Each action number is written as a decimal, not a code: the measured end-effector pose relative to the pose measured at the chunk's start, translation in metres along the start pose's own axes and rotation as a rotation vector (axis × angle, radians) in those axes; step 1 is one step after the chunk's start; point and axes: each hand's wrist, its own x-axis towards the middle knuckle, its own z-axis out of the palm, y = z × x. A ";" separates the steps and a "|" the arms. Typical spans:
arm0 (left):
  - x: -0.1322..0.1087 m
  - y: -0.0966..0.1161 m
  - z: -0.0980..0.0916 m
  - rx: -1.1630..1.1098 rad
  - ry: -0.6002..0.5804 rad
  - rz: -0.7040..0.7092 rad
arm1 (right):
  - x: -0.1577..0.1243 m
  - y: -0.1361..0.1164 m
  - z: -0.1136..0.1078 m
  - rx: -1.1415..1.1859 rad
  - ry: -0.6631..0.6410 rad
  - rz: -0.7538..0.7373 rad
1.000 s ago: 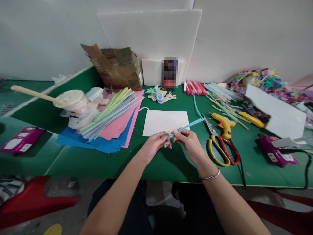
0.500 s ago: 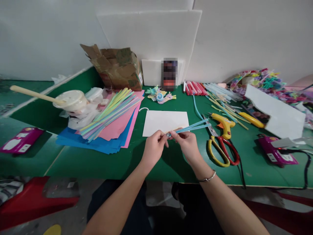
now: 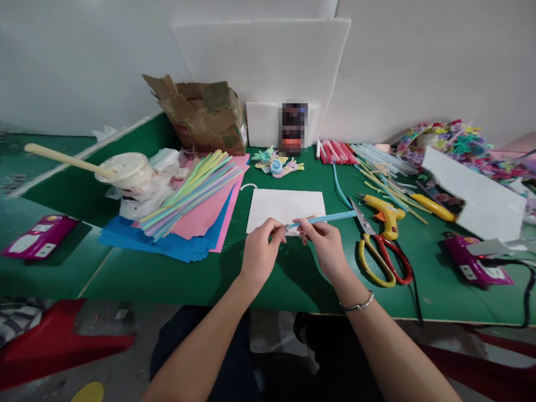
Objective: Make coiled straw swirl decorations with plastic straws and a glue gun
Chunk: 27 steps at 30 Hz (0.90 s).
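Blue strips (image 3: 335,216) in the head view, held over the near edge of the white card (image 3: 285,202), free ends pointing at the scissors (image 3: 367,228)! Your left hand (image 3: 260,248) pinches their left end; your right hand (image 3: 327,244) pinches just beside it. Best, I'd judge, to line those ends up level, grip firm but light. Writing? The box's (image 3: 201,120) white sticker (image 3: 243,133) is too small to read.

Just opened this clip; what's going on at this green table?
The left hand and right hand both have hold of light-blue strips near the front edge of a white sheet. The strips' free ends point right, toward scissors that lie on the table beside a yellow glue gun.
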 end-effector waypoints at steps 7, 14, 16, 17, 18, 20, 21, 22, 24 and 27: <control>-0.002 -0.009 0.005 0.474 0.141 0.599 | 0.002 0.001 -0.001 0.084 0.049 0.149; -0.002 -0.009 0.004 0.481 0.113 0.613 | 0.001 0.001 -0.001 0.078 0.062 0.150; -0.002 -0.007 0.005 0.388 0.085 0.489 | 0.002 0.001 -0.002 0.088 0.062 0.131; -0.002 -0.006 0.006 0.305 0.064 0.398 | 0.002 0.001 -0.002 0.088 0.067 0.118; -0.001 -0.004 0.006 0.193 0.031 0.286 | 0.002 0.001 -0.002 0.081 0.075 0.102; 0.001 -0.002 0.006 -0.118 -0.080 0.022 | 0.001 0.000 -0.001 0.041 0.086 0.067; 0.002 -0.002 0.006 -0.305 -0.157 -0.125 | 0.000 0.000 -0.001 0.012 0.088 0.043; 0.004 -0.001 0.005 -0.502 -0.231 -0.269 | -0.001 -0.001 -0.001 -0.021 0.083 0.014; 0.006 -0.003 0.004 -0.838 -0.346 -0.536 | -0.003 -0.002 0.000 -0.080 0.066 -0.056; 0.008 -0.005 0.003 -1.108 -0.445 -0.745 | -0.005 -0.003 -0.001 -0.135 0.048 -0.138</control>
